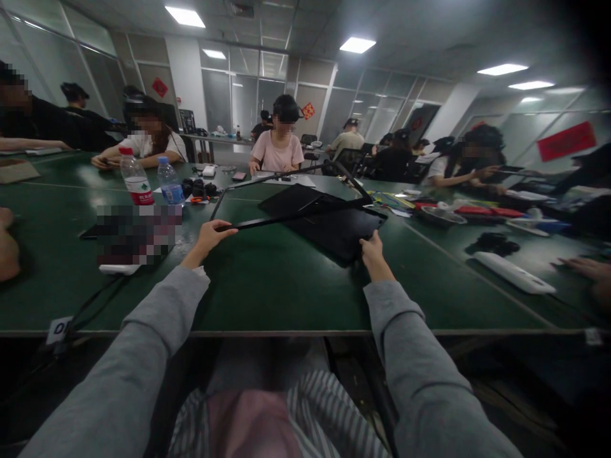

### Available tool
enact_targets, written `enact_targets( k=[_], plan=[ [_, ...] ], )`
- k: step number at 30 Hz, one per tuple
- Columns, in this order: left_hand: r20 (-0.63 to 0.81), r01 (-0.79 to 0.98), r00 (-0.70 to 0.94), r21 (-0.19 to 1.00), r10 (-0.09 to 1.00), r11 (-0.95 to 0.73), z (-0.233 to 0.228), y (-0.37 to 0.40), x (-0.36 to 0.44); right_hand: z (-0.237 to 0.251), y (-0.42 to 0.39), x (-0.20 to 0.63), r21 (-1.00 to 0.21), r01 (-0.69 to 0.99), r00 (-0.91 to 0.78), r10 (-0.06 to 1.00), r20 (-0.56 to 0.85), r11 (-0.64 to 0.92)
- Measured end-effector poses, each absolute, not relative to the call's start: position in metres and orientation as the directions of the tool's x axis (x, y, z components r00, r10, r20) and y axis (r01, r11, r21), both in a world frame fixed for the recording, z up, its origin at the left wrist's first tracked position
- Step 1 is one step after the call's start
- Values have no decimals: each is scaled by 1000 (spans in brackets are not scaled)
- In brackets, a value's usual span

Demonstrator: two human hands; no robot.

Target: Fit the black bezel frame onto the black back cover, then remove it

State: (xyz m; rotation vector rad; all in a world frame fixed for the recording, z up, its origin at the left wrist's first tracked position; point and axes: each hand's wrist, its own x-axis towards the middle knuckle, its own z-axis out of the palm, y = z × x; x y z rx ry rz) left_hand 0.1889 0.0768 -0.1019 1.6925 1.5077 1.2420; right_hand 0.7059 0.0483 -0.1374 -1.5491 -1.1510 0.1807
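My left hand [212, 236] grips the near left corner of a thin black rectangular frame [265, 222]. The frame is tilted up off the table, and its middle is open. My right hand [375, 252] pinches the right edge of a flat black panel [344, 233], thumb on top. That panel rests low over the green tabletop, partly under the frame's near bar. Another dark sheet-like part [292, 198] shows through the frame, behind the bar; whether it joins the panel I cannot tell.
Two bottles, one with a red cap [138, 181] and one with a blue cap [170, 184], stand at the left. A white power strip [514, 272] and a clear bowl [442, 216] are to the right. Several people sit around the green table [286, 299].
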Motion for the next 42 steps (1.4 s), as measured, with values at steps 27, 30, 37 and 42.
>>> enact_targets(
  k=[27, 30, 37, 42],
  plan=[
    [416, 727, 233, 526, 879, -442, -140, 104, 167, -144, 54, 669, -633, 772, 409, 804, 431, -54],
    [424, 719, 243, 526, 873, -456, -142, 105, 168, -147, 56, 672, -646, 761, 414, 810, 415, -58],
    [406, 639, -112, 728, 907, -247, -136, 109, 173, -151, 60, 683, -708, 704, 472, 783, 405, -58],
    [278, 535, -256, 839, 926, -104, -137, 113, 165, -155, 64, 695, -732, 681, 420, 808, 413, 20]
  ],
)
